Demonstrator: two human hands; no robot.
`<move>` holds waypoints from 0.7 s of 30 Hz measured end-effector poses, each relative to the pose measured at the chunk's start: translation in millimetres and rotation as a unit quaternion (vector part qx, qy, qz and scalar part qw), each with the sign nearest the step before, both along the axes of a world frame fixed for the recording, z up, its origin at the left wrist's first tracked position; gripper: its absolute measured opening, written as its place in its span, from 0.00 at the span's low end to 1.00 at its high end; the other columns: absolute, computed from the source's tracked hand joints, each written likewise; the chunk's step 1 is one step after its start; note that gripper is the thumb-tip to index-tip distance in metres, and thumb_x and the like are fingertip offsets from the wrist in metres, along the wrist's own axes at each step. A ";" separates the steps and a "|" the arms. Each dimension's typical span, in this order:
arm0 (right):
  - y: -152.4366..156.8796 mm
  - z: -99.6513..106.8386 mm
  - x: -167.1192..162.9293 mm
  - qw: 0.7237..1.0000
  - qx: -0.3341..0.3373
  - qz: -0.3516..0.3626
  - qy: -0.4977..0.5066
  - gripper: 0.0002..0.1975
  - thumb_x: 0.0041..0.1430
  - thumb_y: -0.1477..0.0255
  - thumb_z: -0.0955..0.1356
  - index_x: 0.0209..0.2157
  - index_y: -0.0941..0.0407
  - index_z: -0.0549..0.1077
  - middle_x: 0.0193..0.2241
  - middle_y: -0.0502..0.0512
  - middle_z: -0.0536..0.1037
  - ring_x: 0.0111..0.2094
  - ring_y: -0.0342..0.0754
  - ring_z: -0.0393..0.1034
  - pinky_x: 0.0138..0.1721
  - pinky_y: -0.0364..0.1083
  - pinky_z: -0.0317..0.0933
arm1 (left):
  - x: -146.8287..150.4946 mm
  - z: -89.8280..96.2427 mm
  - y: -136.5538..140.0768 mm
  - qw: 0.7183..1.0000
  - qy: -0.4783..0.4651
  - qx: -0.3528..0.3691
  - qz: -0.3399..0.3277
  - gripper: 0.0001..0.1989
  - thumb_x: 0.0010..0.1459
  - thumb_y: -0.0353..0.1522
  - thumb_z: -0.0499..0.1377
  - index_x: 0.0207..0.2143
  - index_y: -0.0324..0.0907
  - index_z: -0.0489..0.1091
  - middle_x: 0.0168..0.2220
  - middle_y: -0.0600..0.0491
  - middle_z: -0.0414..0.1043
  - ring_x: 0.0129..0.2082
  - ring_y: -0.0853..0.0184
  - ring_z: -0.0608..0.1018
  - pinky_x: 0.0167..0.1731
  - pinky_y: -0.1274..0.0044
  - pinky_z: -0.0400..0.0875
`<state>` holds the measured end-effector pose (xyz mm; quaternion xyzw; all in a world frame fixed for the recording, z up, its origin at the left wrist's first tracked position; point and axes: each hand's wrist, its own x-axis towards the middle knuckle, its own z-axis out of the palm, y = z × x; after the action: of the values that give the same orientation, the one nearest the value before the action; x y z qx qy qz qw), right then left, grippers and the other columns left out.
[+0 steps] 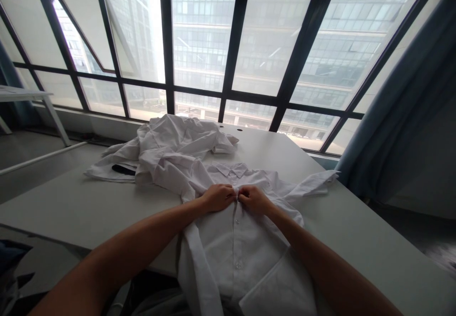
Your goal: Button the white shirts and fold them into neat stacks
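A white button-up shirt (213, 249) lies spread on the table with its collar (230, 169) toward the window and its hem hanging over the near edge. My left hand (219, 197) and my right hand (253, 199) meet at the front placket below the collar. Both have their fingers closed in a pinch on the placket, the fingertips almost touching. What exactly sits between the fingertips is too small to make out. Below the hands, buttons (238, 265) run down the placket. One sleeve (313, 183) stretches out to the right.
Several white garments (178, 140) lie heaped at the table's far left, with a dark strip (123, 169) beside them. The white table (356, 240) reaches toward the windows. A blue curtain (402, 116) hangs on the right; another white table (24, 92) stands at left.
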<state>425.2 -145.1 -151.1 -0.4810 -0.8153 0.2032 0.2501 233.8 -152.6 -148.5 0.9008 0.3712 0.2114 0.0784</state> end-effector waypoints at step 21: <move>-24.2 29.7 -9.7 0.972 0.119 -0.066 -0.193 0.07 0.59 0.68 0.67 0.31 0.55 0.76 0.30 0.54 0.78 0.32 0.47 0.70 0.31 0.43 0.53 | -6.1 14.0 -5.9 0.996 -0.003 -0.019 -0.090 0.20 0.63 0.34 0.51 0.20 0.39 0.70 0.19 0.56 0.67 0.21 0.73 0.67 0.25 0.80 0.56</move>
<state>415.5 -169.3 -121.5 -0.5308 -0.8329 -0.0090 0.1564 227.7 -158.5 -134.5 0.9284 0.2918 0.1991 0.1153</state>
